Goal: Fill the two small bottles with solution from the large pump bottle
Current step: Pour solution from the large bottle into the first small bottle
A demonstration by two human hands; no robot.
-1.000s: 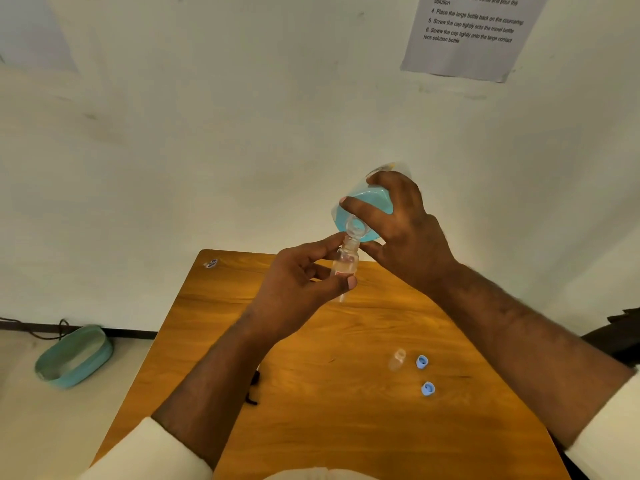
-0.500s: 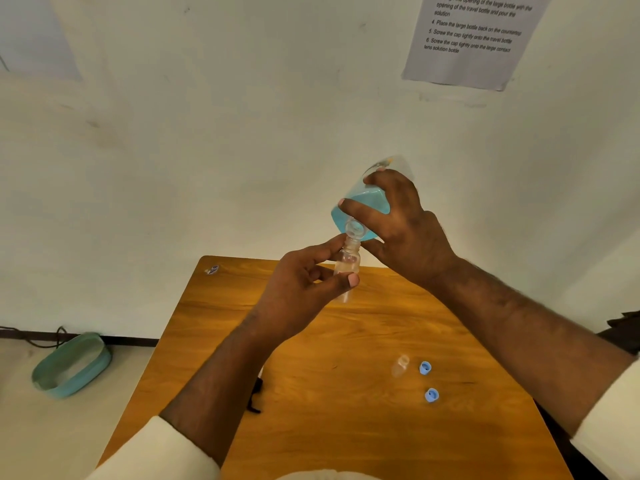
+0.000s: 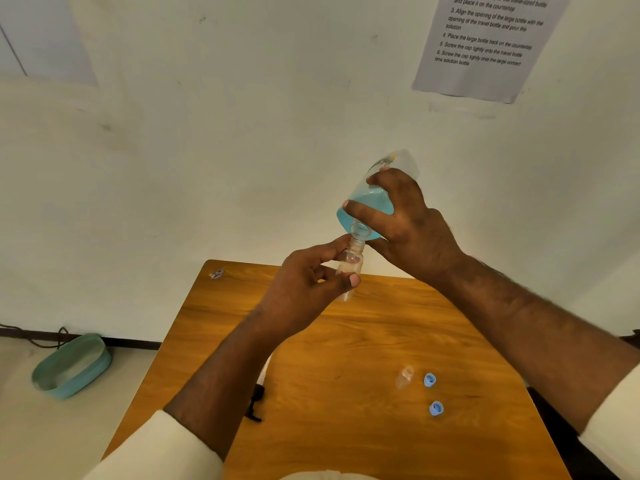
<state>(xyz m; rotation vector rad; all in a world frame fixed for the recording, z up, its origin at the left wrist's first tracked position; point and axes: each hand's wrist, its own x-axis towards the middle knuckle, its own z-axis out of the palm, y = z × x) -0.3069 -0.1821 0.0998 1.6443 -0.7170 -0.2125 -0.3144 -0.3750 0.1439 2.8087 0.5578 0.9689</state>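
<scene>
My right hand (image 3: 412, 226) grips the large clear bottle (image 3: 372, 202), tipped neck-down, with blue solution pooled toward its open mouth. Its neck sits right over the mouth of a small clear bottle (image 3: 351, 265), which my left hand (image 3: 308, 289) pinches upright between thumb and fingers above the far part of the wooden table (image 3: 346, 358). A second small clear bottle (image 3: 404, 376) stands uncapped on the table at the right. Two blue caps (image 3: 429, 380) (image 3: 436, 408) lie beside it.
A small dark object (image 3: 255, 403) lies partly under my left forearm. A tiny bluish item (image 3: 216, 274) sits at the table's far left corner. A teal basin (image 3: 71, 365) rests on the floor at left. A printed instruction sheet (image 3: 485, 39) hangs on the wall.
The large bottle has tilted a bit steeper over the small bottle. Both hands hold nearly the same place; the view has shifted slightly.
</scene>
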